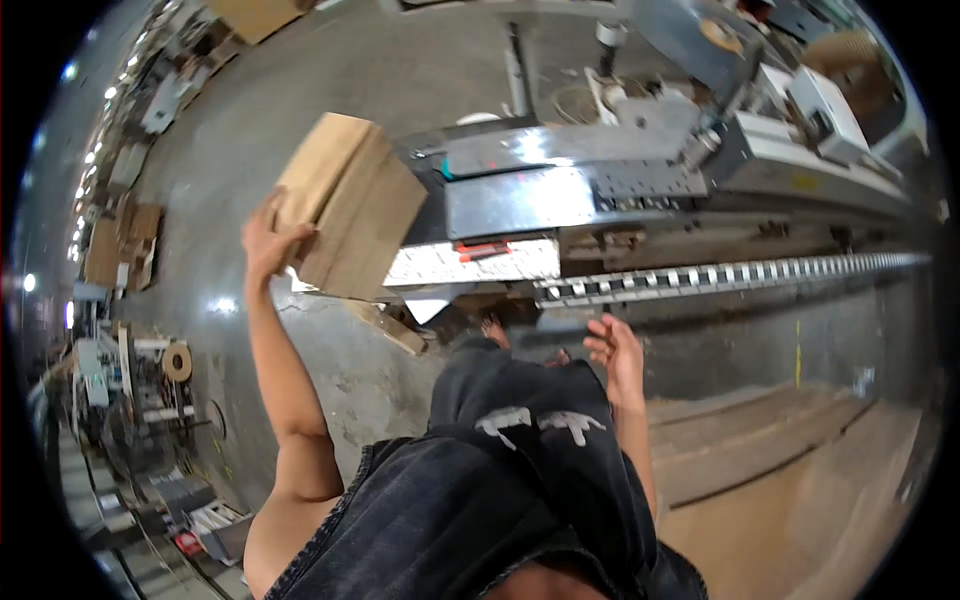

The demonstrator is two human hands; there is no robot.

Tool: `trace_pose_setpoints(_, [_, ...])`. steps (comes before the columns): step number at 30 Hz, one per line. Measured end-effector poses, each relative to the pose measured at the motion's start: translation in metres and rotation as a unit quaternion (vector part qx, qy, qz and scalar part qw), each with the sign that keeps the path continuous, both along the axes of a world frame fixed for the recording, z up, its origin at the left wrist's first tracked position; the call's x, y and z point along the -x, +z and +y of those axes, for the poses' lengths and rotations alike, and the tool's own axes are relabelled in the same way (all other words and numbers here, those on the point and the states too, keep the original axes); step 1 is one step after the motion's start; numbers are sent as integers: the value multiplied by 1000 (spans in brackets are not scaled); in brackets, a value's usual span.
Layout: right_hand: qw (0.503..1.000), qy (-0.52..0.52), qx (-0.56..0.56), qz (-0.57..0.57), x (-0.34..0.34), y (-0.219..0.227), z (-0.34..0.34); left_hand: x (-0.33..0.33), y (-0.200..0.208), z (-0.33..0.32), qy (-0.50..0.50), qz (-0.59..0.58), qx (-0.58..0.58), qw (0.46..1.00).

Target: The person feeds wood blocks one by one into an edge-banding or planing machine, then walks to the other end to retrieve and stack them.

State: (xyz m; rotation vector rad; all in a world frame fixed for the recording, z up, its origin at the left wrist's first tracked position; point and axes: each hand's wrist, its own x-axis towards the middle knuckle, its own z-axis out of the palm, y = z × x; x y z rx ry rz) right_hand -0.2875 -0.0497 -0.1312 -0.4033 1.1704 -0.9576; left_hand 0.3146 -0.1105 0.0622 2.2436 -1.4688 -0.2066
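A closed brown cardboard box (372, 215) stands tilted at the left end of a metal machine bed (520, 200). My left hand (272, 238) grips its left side, thumb toward me and fingers around the far edge. Whether the box rests on the bed beneath it is hidden. My right hand (615, 358) is held in front of my right thigh, its fingers loosely curled and apart with nothing in them. Nearest to it is a narrow roller track (700, 278).
On a white speckled shelf (415, 265) lies a red-handled tool (484, 250). A pale wooden leg (390, 328) slants below the box. Large flat brown sheets (790, 480) lie at lower right. Machine parts (820, 110) fill the upper right, and a machine (135, 380) stands far left.
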Motion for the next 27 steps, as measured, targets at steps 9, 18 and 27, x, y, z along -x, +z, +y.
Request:
trace_pose_setpoints(9, [996, 23, 62, 65, -32, 50, -37, 152, 13, -5, -226, -181, 61, 955])
trace_pose_setpoints(18, [989, 35, 57, 130, -143, 3, -89, 241, -161, -90, -373, 35, 44, 926])
trace_pose_setpoints(27, [832, 126, 145, 521, -184, -22, -125, 263, -194, -131, -381, 123, 12, 916])
